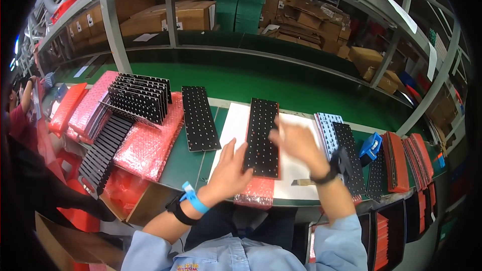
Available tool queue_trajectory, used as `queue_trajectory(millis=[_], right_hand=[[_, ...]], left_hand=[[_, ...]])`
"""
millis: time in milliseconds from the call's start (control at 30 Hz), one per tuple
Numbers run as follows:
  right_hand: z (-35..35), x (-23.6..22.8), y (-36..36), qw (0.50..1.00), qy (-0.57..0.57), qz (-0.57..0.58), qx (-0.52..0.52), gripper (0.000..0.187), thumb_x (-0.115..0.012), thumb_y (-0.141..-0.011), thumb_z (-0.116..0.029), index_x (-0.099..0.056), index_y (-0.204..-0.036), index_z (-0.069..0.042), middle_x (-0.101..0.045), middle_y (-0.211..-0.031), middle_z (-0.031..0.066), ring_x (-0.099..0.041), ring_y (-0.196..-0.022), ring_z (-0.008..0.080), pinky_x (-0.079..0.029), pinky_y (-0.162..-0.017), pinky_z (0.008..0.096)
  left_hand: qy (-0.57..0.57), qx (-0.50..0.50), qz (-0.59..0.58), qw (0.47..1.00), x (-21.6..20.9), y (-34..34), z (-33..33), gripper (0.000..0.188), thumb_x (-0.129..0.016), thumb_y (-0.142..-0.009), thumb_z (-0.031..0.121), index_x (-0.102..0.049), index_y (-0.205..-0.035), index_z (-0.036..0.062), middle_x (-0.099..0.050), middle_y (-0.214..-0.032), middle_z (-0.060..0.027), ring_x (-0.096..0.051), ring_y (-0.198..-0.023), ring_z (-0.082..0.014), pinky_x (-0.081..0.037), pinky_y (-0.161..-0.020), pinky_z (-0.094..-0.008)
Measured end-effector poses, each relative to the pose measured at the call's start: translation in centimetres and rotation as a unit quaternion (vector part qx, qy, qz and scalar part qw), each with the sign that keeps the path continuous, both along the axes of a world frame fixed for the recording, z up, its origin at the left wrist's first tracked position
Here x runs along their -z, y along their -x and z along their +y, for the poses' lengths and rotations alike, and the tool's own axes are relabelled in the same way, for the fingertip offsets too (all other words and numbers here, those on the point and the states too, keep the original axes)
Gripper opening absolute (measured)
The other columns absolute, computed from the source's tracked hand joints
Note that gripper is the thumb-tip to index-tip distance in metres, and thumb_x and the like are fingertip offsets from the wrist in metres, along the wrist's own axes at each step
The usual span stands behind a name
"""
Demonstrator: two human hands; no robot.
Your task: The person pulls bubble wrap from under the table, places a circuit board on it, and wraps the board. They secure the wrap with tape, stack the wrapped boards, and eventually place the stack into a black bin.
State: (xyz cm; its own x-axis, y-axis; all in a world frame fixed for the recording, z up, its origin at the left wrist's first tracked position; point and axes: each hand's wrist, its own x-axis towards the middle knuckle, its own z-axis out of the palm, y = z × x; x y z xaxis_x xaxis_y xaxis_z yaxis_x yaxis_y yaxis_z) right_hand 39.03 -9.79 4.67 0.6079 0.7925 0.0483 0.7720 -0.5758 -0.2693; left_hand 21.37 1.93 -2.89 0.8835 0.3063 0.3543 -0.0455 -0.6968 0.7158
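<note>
In front of me a long black board (263, 135) with rows of small pale dots lies lengthwise, over a white sheet (296, 173) and a strip of pink bubble wrap (254, 193). My left hand (228, 170) is at the board's left edge, fingers stretched and apart, the thumb near its lower left side. By the right edge, my right hand (299, 145) is smeared by motion, so its grip is unclear. Another dotted black board (200, 118) lies left of the sheet. On the right, a further black board (349, 155) partly covers a pale blue dotted panel (327, 128).
Upright black boards (138, 95) stand in a row on pink bubble wrap (150, 150), beside a slotted black rack (106, 150). To the right are a blue tool (370, 146) and red-wrapped stacks (395, 163). A metal frame post (114, 35) rises behind. A person (22, 110) is far left.
</note>
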Motion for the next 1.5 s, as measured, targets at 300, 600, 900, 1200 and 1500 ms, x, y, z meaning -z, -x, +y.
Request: queue_trajectory(millis=[300, 600, 900, 1200, 1500], right_hand=[[8.6, 2.9, -17.7, 0.991, 0.100, 0.076, -0.053, 0.066, -0.077, -0.077, -0.039, -0.059, -0.127, 0.001, -0.067, -0.117, 0.0167, -0.064, -0.106, 0.0306, -0.048, -0.097, 0.0380], [6.8, -0.6, -20.4, 0.955, -0.026, 0.290, -0.059, 0.059, -0.089, -0.065, -0.026, -0.065, -0.112, 0.002, -0.069, -0.095, 0.0135, -0.067, -0.086, 0.0232, -0.055, -0.075, 0.0376], [1.8, -10.8, -3.1, 0.908, -0.346, -0.204, -0.118, 0.033, -0.078, -0.066, -0.006, -0.061, -0.094, -0.002, -0.065, -0.090, 0.0141, -0.064, -0.080, 0.0310, -0.051, -0.071, 0.0388], [-3.6, 7.7, 9.1, 0.917, -0.237, -0.252, -0.198, 0.033, -0.071, -0.073, -0.020, -0.066, -0.105, -0.013, -0.056, -0.099, 0.0042, -0.055, -0.093, 0.0246, -0.041, -0.081, 0.0376], [-3.5, 5.1, 9.1, 0.967, -0.177, -0.018, -0.181, 0.042, -0.071, -0.084, -0.031, -0.064, -0.120, -0.011, -0.056, -0.114, 0.0089, -0.054, -0.105, 0.0290, -0.040, -0.090, 0.0395]], left_hand=[[-0.243, 0.088, -0.011, 0.966, 2.5, 0.1, -2.4, 0.038, -0.062, -0.082, 0.002, -0.064, -0.120, 0.0060, -0.059, -0.128, -0.0121, -0.051, -0.124, -0.0331, -0.042, -0.106, -0.0399], [-0.162, 0.097, -0.066, 0.980, 2.7, 0.2, -2.6, 0.035, -0.063, -0.083, 0.005, -0.065, -0.118, 0.0070, -0.059, -0.127, -0.0120, -0.051, -0.123, -0.0331, -0.040, -0.107, -0.0436], [-0.162, 0.104, -0.039, 0.981, 2.5, 1.9, -3.9, 0.029, -0.063, -0.083, 0.010, -0.064, -0.112, 0.0021, -0.059, -0.124, -0.0151, -0.050, -0.122, -0.0359, -0.041, -0.102, -0.0461], [-0.052, 0.272, -0.003, 0.961, 3.7, 3.9, -7.7, 0.033, -0.064, -0.081, 0.006, -0.063, -0.113, -0.0005, -0.060, -0.120, -0.0174, -0.050, -0.122, -0.0354, -0.040, -0.104, -0.0432], [0.082, 0.312, -0.164, 0.932, 1.1, 8.1, -3.6, 0.024, -0.059, -0.077, -0.004, -0.069, -0.099, -0.0038, -0.068, -0.085, -0.0167, -0.068, -0.078, -0.0305, -0.056, -0.074, -0.0361]])
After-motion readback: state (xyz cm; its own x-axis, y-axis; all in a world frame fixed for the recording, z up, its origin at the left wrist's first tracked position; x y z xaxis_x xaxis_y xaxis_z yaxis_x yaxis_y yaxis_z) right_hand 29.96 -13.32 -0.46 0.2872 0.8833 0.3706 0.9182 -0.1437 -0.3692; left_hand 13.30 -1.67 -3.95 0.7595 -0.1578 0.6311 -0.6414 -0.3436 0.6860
